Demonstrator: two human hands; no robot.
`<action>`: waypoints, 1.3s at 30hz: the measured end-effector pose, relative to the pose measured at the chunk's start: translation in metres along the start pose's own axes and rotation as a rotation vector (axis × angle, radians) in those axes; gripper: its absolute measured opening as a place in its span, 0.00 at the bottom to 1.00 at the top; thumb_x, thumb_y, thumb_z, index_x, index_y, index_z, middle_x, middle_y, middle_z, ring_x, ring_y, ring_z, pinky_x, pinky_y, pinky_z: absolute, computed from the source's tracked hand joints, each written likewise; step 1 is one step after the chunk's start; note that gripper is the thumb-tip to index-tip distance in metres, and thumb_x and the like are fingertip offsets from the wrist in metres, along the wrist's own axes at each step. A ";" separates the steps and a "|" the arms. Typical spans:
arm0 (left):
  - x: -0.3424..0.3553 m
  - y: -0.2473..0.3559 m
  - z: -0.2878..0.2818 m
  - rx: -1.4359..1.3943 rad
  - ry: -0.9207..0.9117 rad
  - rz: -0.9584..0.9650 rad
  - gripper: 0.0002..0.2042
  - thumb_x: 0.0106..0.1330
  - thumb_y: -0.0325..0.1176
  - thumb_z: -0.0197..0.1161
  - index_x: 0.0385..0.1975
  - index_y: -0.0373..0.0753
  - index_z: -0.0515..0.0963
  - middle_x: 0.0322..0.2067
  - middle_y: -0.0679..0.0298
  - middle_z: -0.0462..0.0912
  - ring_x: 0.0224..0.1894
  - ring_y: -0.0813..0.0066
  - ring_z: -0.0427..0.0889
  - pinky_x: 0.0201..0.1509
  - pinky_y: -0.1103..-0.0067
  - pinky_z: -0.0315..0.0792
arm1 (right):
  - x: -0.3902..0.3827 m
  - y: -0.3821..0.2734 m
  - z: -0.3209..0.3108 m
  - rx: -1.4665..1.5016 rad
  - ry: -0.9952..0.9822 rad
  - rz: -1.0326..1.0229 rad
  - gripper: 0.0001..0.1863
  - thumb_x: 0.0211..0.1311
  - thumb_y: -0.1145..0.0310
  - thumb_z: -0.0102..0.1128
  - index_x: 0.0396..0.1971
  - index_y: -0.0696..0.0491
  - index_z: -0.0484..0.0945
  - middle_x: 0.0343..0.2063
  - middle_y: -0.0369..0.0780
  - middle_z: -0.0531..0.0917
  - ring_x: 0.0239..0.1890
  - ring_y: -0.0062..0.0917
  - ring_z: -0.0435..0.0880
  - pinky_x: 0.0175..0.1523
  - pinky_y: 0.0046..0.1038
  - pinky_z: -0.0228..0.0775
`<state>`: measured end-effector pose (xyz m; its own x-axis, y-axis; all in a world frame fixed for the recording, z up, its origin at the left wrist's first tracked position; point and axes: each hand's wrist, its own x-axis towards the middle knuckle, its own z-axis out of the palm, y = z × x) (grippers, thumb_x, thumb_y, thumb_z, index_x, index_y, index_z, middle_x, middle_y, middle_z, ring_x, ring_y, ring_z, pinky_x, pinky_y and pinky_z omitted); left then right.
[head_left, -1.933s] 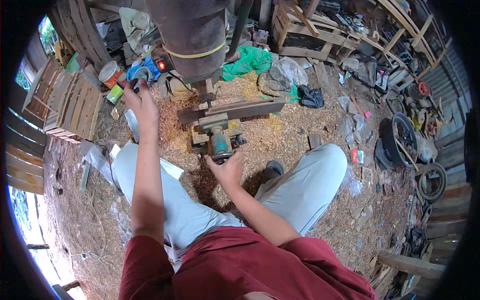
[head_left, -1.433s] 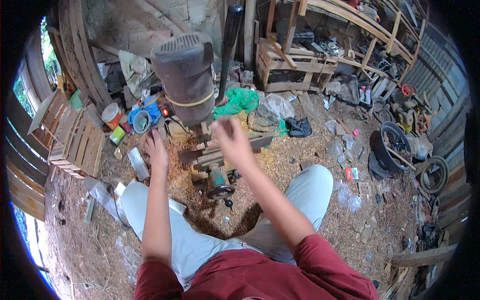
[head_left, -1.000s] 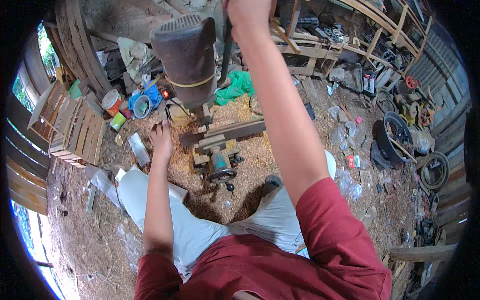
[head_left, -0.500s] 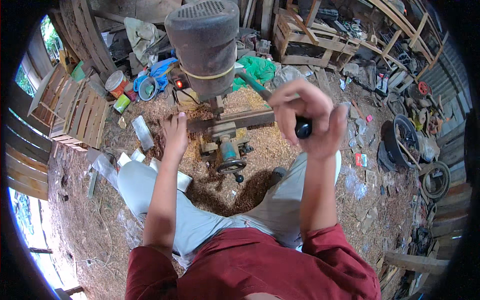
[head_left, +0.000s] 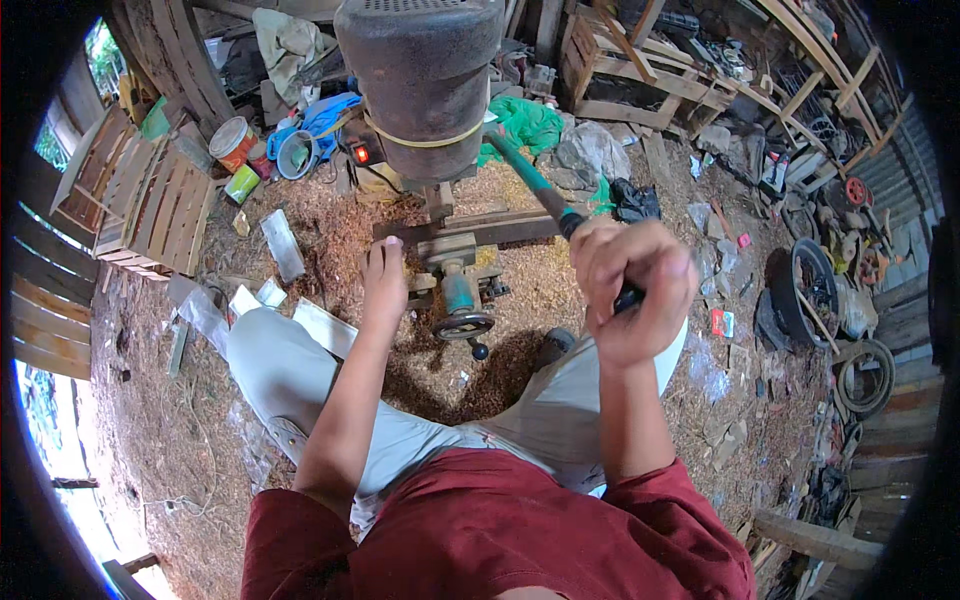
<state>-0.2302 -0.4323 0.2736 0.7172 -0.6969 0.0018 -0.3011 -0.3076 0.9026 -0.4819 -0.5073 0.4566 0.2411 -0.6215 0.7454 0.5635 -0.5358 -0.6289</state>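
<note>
My right hand (head_left: 630, 285) is wrapped round the black-gripped end of a long green lever (head_left: 528, 172). A black tip pokes out below my fingers. The lever slopes up to a dark, bulky drilling or mortising machine (head_left: 425, 75) in front of me. Under its head a wooden beam (head_left: 515, 229) lies crosswise, held at the machine's clamp (head_left: 447, 250). My left hand (head_left: 383, 280) has its bent fingers on the beam's left part, left of the tool. Below the clamp sits a handwheel (head_left: 463, 326) with a small black crank knob.
Wood shavings cover the ground around my legs. Slatted wooden crates (head_left: 155, 210) stand at left, with a bucket (head_left: 232, 142) and blue cloth (head_left: 330, 130) beside them. Green netting (head_left: 525, 122) lies behind the lever. A black tub (head_left: 805, 290) and coiled hose (head_left: 865, 378) are at right.
My right hand has come down and nearer with the lever's end, its fingers closing round the grip. My left hand remains at the beam, fingers more bent. The view has shifted slightly.
</note>
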 end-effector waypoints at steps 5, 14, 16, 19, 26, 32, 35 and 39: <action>0.006 0.007 -0.014 -0.081 0.132 0.077 0.24 0.82 0.51 0.48 0.56 0.32 0.76 0.53 0.41 0.76 0.60 0.41 0.71 0.70 0.58 0.62 | 0.083 -0.007 0.016 0.249 -0.054 0.101 0.31 0.84 0.46 0.39 0.27 0.57 0.73 0.16 0.35 0.70 0.14 0.17 0.63 0.22 0.23 0.54; 0.013 0.027 -0.030 -0.145 0.254 0.222 0.18 0.78 0.42 0.58 0.52 0.32 0.79 0.51 0.48 0.79 0.58 0.53 0.76 0.67 0.62 0.65 | 0.215 0.041 0.042 0.150 0.065 -0.059 0.19 0.85 0.54 0.47 0.47 0.54 0.79 0.34 0.37 0.80 0.37 0.26 0.79 0.47 0.30 0.72; 0.009 0.028 -0.042 -0.118 0.284 0.244 0.15 0.77 0.40 0.60 0.51 0.33 0.79 0.50 0.50 0.79 0.57 0.55 0.76 0.66 0.63 0.66 | 0.199 0.007 0.078 0.184 0.262 0.202 0.20 0.85 0.52 0.47 0.54 0.54 0.78 0.41 0.38 0.81 0.44 0.27 0.79 0.54 0.31 0.71; 0.007 0.039 -0.048 -0.116 0.294 0.340 0.12 0.76 0.35 0.63 0.49 0.33 0.78 0.50 0.53 0.78 0.56 0.59 0.76 0.64 0.66 0.69 | 0.175 0.022 0.059 0.129 0.321 0.301 0.25 0.84 0.51 0.47 0.64 0.55 0.74 0.54 0.41 0.79 0.57 0.28 0.77 0.66 0.32 0.65; 0.013 0.068 -0.074 -0.254 0.290 0.454 0.12 0.74 0.34 0.66 0.51 0.36 0.76 0.51 0.59 0.77 0.55 0.65 0.77 0.59 0.70 0.72 | 0.015 0.111 0.006 -0.337 0.154 0.252 0.15 0.80 0.65 0.55 0.58 0.58 0.77 0.53 0.41 0.82 0.56 0.24 0.79 0.63 0.29 0.69; 0.031 0.132 -0.096 -0.105 0.354 0.652 0.15 0.75 0.36 0.66 0.55 0.37 0.74 0.56 0.56 0.78 0.60 0.65 0.76 0.64 0.70 0.69 | -0.107 0.185 -0.012 -0.362 0.168 0.740 0.12 0.73 0.68 0.62 0.47 0.61 0.81 0.34 0.44 0.87 0.37 0.25 0.84 0.46 0.30 0.75; 0.038 0.104 -0.089 -0.227 0.387 0.654 0.15 0.76 0.36 0.65 0.56 0.36 0.74 0.55 0.54 0.78 0.60 0.65 0.76 0.65 0.71 0.68 | -0.122 0.187 -0.016 -0.510 0.130 0.751 0.11 0.74 0.68 0.59 0.46 0.60 0.81 0.35 0.48 0.87 0.37 0.35 0.86 0.47 0.35 0.76; 0.032 0.065 -0.084 -0.263 0.405 0.430 0.16 0.78 0.39 0.62 0.55 0.34 0.75 0.52 0.58 0.78 0.55 0.71 0.76 0.61 0.74 0.70 | -0.140 0.206 -0.050 -0.853 -0.042 0.868 0.17 0.74 0.60 0.55 0.48 0.58 0.82 0.43 0.56 0.88 0.47 0.55 0.86 0.54 0.49 0.75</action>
<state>-0.1744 -0.4199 0.3684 0.7627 -0.4073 0.5024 -0.4871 0.1493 0.8605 -0.4389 -0.5593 0.2117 0.3141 -0.9494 0.0013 -0.4944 -0.1647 -0.8535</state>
